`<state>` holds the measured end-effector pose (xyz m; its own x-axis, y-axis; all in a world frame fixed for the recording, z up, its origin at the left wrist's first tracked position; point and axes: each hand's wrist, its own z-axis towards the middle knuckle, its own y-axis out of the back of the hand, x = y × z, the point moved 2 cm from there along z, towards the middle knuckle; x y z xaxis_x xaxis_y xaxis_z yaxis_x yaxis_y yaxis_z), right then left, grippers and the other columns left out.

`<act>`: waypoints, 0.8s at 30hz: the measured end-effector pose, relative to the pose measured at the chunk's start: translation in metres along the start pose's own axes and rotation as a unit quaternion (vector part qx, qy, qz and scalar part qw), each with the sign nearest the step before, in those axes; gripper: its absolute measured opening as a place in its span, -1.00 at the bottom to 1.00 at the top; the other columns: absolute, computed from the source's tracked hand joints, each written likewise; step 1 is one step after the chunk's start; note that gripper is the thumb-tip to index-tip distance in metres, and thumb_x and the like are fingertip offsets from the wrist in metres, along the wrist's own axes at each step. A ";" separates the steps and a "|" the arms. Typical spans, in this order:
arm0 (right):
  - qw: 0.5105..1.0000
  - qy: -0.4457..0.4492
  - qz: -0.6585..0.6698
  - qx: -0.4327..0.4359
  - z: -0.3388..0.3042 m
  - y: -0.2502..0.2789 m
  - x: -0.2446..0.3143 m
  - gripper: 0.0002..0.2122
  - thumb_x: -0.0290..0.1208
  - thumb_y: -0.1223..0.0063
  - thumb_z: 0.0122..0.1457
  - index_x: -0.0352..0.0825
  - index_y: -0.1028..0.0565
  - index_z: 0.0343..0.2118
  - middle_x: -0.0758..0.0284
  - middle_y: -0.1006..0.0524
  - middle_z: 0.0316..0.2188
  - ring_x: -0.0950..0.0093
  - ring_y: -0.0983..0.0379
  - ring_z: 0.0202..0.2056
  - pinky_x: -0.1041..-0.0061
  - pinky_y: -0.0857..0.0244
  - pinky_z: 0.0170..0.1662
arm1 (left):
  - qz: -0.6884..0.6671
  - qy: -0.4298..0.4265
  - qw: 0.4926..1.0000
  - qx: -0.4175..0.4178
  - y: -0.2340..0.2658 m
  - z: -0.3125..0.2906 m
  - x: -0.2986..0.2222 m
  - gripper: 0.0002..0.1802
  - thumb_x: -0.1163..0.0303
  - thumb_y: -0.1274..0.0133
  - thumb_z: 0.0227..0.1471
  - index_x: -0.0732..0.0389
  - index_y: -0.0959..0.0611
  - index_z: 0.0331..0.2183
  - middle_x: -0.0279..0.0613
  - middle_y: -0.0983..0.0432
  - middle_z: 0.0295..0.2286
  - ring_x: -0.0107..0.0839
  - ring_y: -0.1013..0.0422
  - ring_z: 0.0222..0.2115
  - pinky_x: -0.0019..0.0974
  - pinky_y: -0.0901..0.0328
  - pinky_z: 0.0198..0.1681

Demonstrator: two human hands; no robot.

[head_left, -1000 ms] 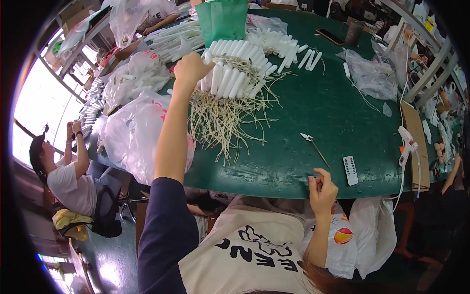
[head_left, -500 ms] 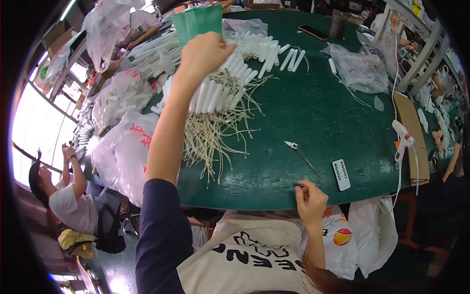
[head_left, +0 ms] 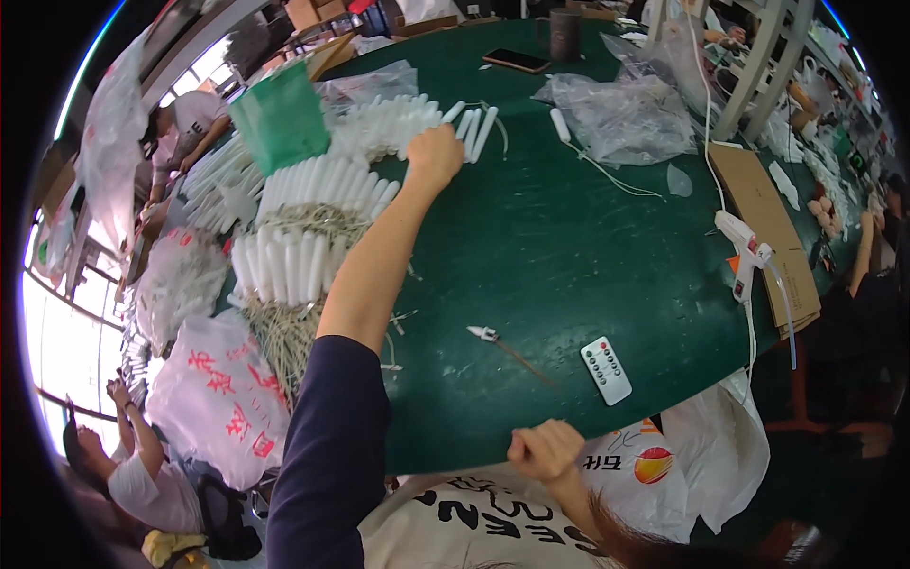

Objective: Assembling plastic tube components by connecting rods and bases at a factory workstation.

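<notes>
My left hand [head_left: 436,156] reaches far across the table, its fingers curled down beside a few white tubes [head_left: 478,135] set apart from the rest. What those fingers hold, if anything, is hidden. To its left lie a far cluster of white tubes [head_left: 379,125] and nearer rows of white tubes [head_left: 318,185] with pale wires [head_left: 284,337]. A translucent green sheet [head_left: 280,114] stands tilted among the tubes. At the near table edge, my right hand [head_left: 548,450] is closed in a loose fist, with nothing seen in it. Before it lie a white-tipped thin rod [head_left: 512,353] and a white remote control [head_left: 607,370].
The green table [head_left: 531,256] carries a phone [head_left: 517,61], a dark mug [head_left: 564,35], a clear plastic bag [head_left: 621,119] and a lone wired tube [head_left: 559,125]. A white glue gun [head_left: 744,251] with a cord rests by cardboard [head_left: 768,228] at right. Other people sit left and right.
The view has swung rightward. My left hand has moved right over the tubes, away from the green sheet, which now leans at its left. My right hand has curled tighter near the edge.
</notes>
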<state>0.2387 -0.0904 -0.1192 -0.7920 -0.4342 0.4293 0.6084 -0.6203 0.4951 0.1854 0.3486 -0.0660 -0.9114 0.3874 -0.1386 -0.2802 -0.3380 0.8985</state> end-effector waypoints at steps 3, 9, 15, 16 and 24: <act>1.000 0.003 0.016 0.016 0.000 0.003 -0.001 -0.98 -0.54 -0.03 -0.13 -0.29 -0.45 -0.62 0.42 -0.29 -0.77 0.48 -0.21 -0.76 0.50 -0.02 -0.68 | 0.040 0.000 0.999 -0.015 -0.019 0.021 0.004 -0.77 0.32 0.04 -0.07 0.20 -0.66 -0.43 0.05 -0.58 -0.46 -0.05 -0.54 -0.40 -0.08 -0.42 -0.31; 0.999 0.011 0.028 0.043 -0.005 0.006 -0.004 -0.96 -0.50 -0.05 -0.12 -0.32 -0.50 -0.58 0.43 -0.35 -0.74 0.51 -0.27 -0.73 0.56 -0.10 -0.67 | 0.092 0.001 0.996 0.004 -0.048 0.062 0.009 -0.76 0.39 0.09 0.01 0.16 -0.68 -0.38 -0.02 -0.59 -0.38 -0.10 -0.55 -0.34 -0.12 -0.42 -0.30; 0.999 0.003 0.035 0.040 -0.003 0.008 -0.005 -0.96 -0.48 -0.07 -0.11 -0.31 -0.50 -0.59 0.46 -0.37 -0.72 0.56 -0.26 -0.72 0.60 -0.10 -0.66 | 0.186 0.002 0.982 0.028 -0.059 0.082 0.009 -0.78 0.38 0.06 0.02 0.12 -0.69 -0.36 -0.13 -0.59 -0.34 -0.17 -0.54 -0.29 -0.20 -0.40 -0.29; 0.999 0.000 0.032 0.041 -0.002 0.009 -0.005 -0.96 -0.48 -0.08 -0.11 -0.30 -0.50 -0.58 0.46 -0.38 -0.71 0.56 -0.26 -0.72 0.60 -0.10 -0.66 | 0.190 0.012 0.980 0.052 -0.060 0.084 0.011 -0.79 0.39 0.05 0.01 0.11 -0.68 -0.37 -0.14 -0.59 -0.33 -0.18 -0.54 -0.29 -0.20 -0.40 -0.28; 0.999 -0.003 0.034 0.017 -0.004 0.005 -0.004 -0.92 -0.45 -0.07 -0.04 -0.31 -0.46 -0.58 0.45 -0.27 -0.74 0.54 -0.17 -0.73 0.57 -0.01 -0.66 | 0.165 0.001 0.984 0.061 -0.052 0.070 0.012 -0.77 0.29 0.02 -0.05 0.16 -0.67 -0.39 -0.08 -0.60 -0.38 -0.13 -0.54 -0.33 -0.15 -0.40 -0.28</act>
<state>0.2442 -0.0941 -0.1213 -0.7480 -0.4715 0.4670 0.6628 -0.5668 0.4893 0.2098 0.4307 -0.0853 -0.9477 0.2714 0.1678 0.0689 -0.3394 0.9381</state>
